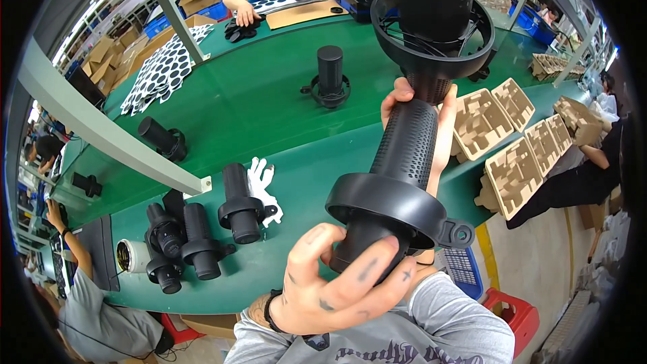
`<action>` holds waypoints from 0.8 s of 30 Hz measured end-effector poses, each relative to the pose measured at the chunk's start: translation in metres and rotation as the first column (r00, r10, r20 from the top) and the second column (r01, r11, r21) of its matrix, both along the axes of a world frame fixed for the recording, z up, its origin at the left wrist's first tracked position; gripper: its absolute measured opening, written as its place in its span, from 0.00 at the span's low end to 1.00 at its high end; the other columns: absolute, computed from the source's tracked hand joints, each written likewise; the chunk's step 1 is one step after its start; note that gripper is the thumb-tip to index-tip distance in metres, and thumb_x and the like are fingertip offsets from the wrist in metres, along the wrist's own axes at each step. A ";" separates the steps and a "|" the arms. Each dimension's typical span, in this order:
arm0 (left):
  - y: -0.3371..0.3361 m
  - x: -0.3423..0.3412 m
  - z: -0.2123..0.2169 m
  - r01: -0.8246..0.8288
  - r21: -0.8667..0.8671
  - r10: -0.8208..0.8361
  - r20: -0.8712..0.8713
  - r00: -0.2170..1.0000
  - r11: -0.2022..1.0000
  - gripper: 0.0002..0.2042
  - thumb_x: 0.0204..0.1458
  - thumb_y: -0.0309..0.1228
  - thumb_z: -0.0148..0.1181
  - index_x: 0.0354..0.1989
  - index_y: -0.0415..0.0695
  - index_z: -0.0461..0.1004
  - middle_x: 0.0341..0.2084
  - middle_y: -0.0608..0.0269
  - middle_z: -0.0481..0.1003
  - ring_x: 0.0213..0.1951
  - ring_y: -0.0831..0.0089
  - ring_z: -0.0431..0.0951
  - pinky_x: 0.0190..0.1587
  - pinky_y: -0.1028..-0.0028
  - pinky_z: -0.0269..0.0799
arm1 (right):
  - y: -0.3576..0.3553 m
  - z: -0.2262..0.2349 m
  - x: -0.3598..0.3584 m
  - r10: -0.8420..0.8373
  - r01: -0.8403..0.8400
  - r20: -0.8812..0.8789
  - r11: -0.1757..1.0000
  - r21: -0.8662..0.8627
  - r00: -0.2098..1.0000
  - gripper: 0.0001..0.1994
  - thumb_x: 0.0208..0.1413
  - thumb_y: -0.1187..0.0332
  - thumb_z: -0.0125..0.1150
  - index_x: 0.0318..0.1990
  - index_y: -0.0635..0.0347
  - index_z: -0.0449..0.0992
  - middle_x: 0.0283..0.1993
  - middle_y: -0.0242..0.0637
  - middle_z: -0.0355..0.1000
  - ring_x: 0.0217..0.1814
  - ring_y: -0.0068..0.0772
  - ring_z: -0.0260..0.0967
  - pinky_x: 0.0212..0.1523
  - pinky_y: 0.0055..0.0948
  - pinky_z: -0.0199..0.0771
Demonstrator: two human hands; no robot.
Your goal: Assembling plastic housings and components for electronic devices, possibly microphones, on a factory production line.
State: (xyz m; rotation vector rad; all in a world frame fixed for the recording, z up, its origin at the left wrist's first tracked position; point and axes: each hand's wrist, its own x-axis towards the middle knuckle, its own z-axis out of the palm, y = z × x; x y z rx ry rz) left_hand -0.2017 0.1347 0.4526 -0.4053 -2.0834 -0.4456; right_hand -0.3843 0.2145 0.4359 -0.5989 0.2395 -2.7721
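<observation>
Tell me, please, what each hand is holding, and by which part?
Both hold one black cylindrical microphone in its ring mount: left hand grips its near end, right hand wraps the perforated mesh barrel.

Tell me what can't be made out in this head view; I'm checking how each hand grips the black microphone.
- Right hand: palm hidden behind the black microphone; only fingers show.
- Left hand: its palm side is turned away from the camera.
- Second microphone: top cut off by the upper edge.
- Pile of microphones: overlapping, count unclear.

Hands (pixel 337 283) grip microphone (pixel 404 162) — green table (pixel 256 101).
</observation>
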 end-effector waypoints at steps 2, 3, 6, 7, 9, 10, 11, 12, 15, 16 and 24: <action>-0.002 0.003 0.004 -0.017 -0.066 0.018 0.019 1.000 0.998 0.23 0.27 0.27 0.67 0.38 0.66 0.77 0.42 0.75 0.68 0.40 0.59 0.64 0.32 0.72 0.65 | -0.001 -0.001 -0.001 -0.008 0.007 0.017 1.000 0.012 1.000 0.20 0.65 0.52 0.44 0.47 0.64 0.64 0.36 0.39 0.63 0.37 0.31 0.60 0.45 0.29 0.66; -0.002 0.004 0.004 -0.030 -0.133 0.035 0.037 0.999 0.991 0.23 0.29 0.28 0.66 0.38 0.67 0.76 0.43 0.77 0.69 0.40 0.59 0.64 0.32 0.73 0.65 | 0.000 -0.002 -0.001 -0.017 0.016 0.033 1.000 0.022 0.999 0.21 0.65 0.52 0.44 0.47 0.64 0.64 0.36 0.39 0.63 0.37 0.31 0.60 0.46 0.30 0.66; 0.000 0.003 0.003 -0.023 -0.115 0.025 0.011 1.000 0.993 0.19 0.33 0.30 0.64 0.38 0.67 0.75 0.42 0.83 0.71 0.41 0.59 0.63 0.30 0.73 0.65 | 0.002 0.003 0.003 -0.023 0.022 0.039 0.999 0.032 0.999 0.21 0.65 0.52 0.43 0.46 0.65 0.64 0.35 0.40 0.63 0.38 0.30 0.60 0.46 0.31 0.66; -0.001 0.003 0.003 -0.001 -0.127 0.003 0.015 1.000 0.992 0.18 0.34 0.31 0.63 0.37 0.67 0.75 0.41 0.84 0.72 0.42 0.59 0.63 0.30 0.73 0.64 | 0.000 0.002 0.003 -0.018 0.017 0.039 0.999 0.032 0.999 0.21 0.65 0.52 0.43 0.46 0.65 0.64 0.35 0.40 0.63 0.38 0.30 0.60 0.46 0.31 0.66; 0.000 0.001 0.001 -0.021 -0.117 0.018 -0.024 1.000 0.993 0.16 0.34 0.32 0.62 0.35 0.67 0.75 0.40 0.90 0.73 0.42 0.62 0.63 0.28 0.75 0.63 | -0.001 -0.001 0.002 -0.007 0.004 0.046 0.997 0.073 0.999 0.21 0.65 0.52 0.42 0.46 0.66 0.64 0.35 0.40 0.63 0.37 0.29 0.60 0.47 0.31 0.66; -0.001 0.003 0.002 -0.023 -0.157 0.019 -0.023 1.000 0.987 0.16 0.33 0.32 0.62 0.33 0.67 0.74 0.39 0.92 0.73 0.42 0.63 0.62 0.28 0.75 0.62 | -0.002 -0.002 0.002 -0.005 0.002 0.048 0.997 0.073 0.999 0.21 0.65 0.52 0.42 0.46 0.66 0.64 0.35 0.40 0.63 0.37 0.29 0.60 0.47 0.31 0.66; -0.003 0.004 0.002 -0.030 -0.195 0.027 -0.020 0.999 0.980 0.16 0.32 0.32 0.61 0.32 0.68 0.74 0.39 0.94 0.73 0.42 0.64 0.62 0.28 0.76 0.62 | -0.006 -0.003 0.002 0.013 -0.017 0.061 0.997 0.079 0.998 0.22 0.65 0.51 0.42 0.45 0.66 0.64 0.36 0.40 0.62 0.37 0.29 0.61 0.47 0.32 0.66; -0.004 0.005 0.002 -0.049 -0.194 0.048 -0.008 0.999 0.980 0.15 0.30 0.32 0.61 0.30 0.69 0.73 0.37 0.97 0.73 0.42 0.66 0.62 0.28 0.77 0.60 | -0.011 -0.005 0.003 0.032 -0.038 0.075 0.996 0.084 0.997 0.23 0.65 0.51 0.41 0.45 0.67 0.64 0.36 0.40 0.62 0.37 0.29 0.61 0.47 0.32 0.66; -0.002 0.006 0.004 -0.048 -0.199 0.045 -0.021 0.999 0.979 0.14 0.30 0.33 0.60 0.29 0.69 0.73 0.37 0.97 0.73 0.42 0.66 0.62 0.27 0.77 0.60 | -0.009 0.000 0.003 0.001 -0.023 0.140 0.987 0.158 0.990 0.29 0.64 0.43 0.33 0.36 0.63 0.69 0.29 0.35 0.68 0.33 0.31 0.67 0.44 0.38 0.73; -0.001 0.006 0.003 -0.046 -0.198 0.043 -0.020 0.999 0.979 0.14 0.30 0.33 0.60 0.29 0.69 0.73 0.37 0.97 0.73 0.42 0.66 0.62 0.27 0.77 0.60 | -0.010 0.000 0.003 -0.002 -0.021 0.141 0.987 0.159 0.990 0.29 0.64 0.43 0.33 0.36 0.63 0.69 0.29 0.35 0.68 0.33 0.31 0.67 0.44 0.38 0.73; 0.002 0.005 0.003 -0.044 -0.314 0.021 -0.075 0.997 0.949 0.08 0.36 0.35 0.59 0.26 0.66 0.72 0.38 1.02 0.70 0.40 0.77 0.64 0.31 0.76 0.51 | -0.014 -0.001 0.007 0.050 -0.081 0.131 0.965 0.248 0.990 0.31 0.64 0.43 0.31 0.36 0.63 0.72 0.29 0.36 0.72 0.31 0.33 0.71 0.41 0.36 0.76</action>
